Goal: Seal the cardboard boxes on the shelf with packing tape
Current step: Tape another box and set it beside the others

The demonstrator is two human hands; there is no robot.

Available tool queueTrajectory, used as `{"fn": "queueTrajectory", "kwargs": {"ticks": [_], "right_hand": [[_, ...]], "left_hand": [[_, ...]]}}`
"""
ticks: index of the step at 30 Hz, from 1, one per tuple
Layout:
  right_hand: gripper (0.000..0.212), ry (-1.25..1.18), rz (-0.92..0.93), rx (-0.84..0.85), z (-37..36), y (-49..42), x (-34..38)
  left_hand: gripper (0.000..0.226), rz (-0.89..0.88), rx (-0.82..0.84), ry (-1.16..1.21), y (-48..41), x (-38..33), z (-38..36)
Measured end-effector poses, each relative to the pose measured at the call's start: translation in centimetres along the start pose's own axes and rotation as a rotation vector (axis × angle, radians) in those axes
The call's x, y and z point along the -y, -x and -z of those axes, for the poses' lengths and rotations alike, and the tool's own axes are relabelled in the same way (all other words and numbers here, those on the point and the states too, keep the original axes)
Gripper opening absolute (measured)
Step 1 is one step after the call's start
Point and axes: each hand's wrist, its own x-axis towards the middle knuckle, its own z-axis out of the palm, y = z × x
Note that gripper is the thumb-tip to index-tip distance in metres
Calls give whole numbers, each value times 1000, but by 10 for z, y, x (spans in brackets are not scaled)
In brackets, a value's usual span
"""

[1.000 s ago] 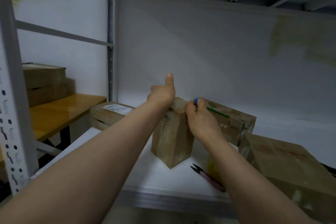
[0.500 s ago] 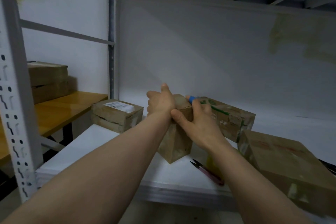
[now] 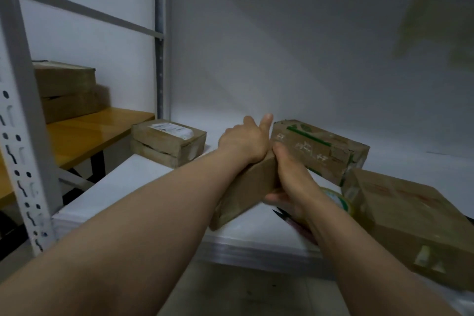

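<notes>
Two bare forearms reach in from the bottom edge, both hands together on one box. Nearest on the right, a big box [image 3: 410, 218] lies tilted at the front corner of the white shelf [image 3: 115, 195] and hangs over its front edge. The small box [image 3: 246, 192] is at shelf centre front, leaning, top end toward the back and low corner on or just over the shelf surface, cannot tell which. The left hand [image 3: 243, 141] sits over its top end, fingers curled down the far side, thumb sticking up. The right hand [image 3: 289, 179] clamps the box's right face, fingers along the upper edge, thumb spread toward the lower edge. The hands touch each other at the box top. The black tips of the scissors [image 3: 280, 213] poke out on the shelf just under the right wrist, rest hidden by the arm. The tape roll [image 3: 341, 201], yellowish with green print, lies on the shelf between the right wrist and the big box, partly covered. Behind it is a green-print box [image 3: 320, 149], tilted, near the right hand. Farther left is a labelled box [image 3: 169, 141], flat on the shelf, white sticker on top. A grey upright [image 3: 20, 110] with holes stands at far left. Beyond it a wooden table [image 3: 97, 131] carries stacked boxes [image 3: 64, 90]. A plain white back wall [image 3: 307, 59] closes the bay.
</notes>
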Motion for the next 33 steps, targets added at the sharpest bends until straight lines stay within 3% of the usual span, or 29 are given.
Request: {"fn": "queueTrajectory", "kwargs": {"ticks": [3, 4, 7, 10, 13, 17, 22, 28, 33], "right_hand": [[33, 508, 55, -26, 11, -7, -7], [30, 572, 99, -85, 13, -10, -6], [46, 631, 205, -101, 11, -9, 3], [43, 659, 253, -34, 10, -10, -1], [38, 613, 231, -24, 17, -7, -4], [41, 631, 221, -20, 12, -3, -2], [39, 574, 185, -50, 14, 1, -1], [45, 644, 187, -56, 4, -1, 1], [50, 836, 288, -67, 1, 4, 11]], "left_hand": [[55, 0, 58, -104, 3, -5, -30], [50, 1, 60, -144, -1, -6, -34], [52, -29, 109, -184, -12, -4, -36], [55, -108, 196, -310, -16, 5, -25], [63, 1, 240, -378, -19, 31, -10], [93, 100, 232, -399, -10, 43, -6], [76, -15, 137, -371, 14, 32, 15], [81, 80, 145, -219, 27, 68, 20], [64, 116, -61, 24, 36, 75, 26]]}}
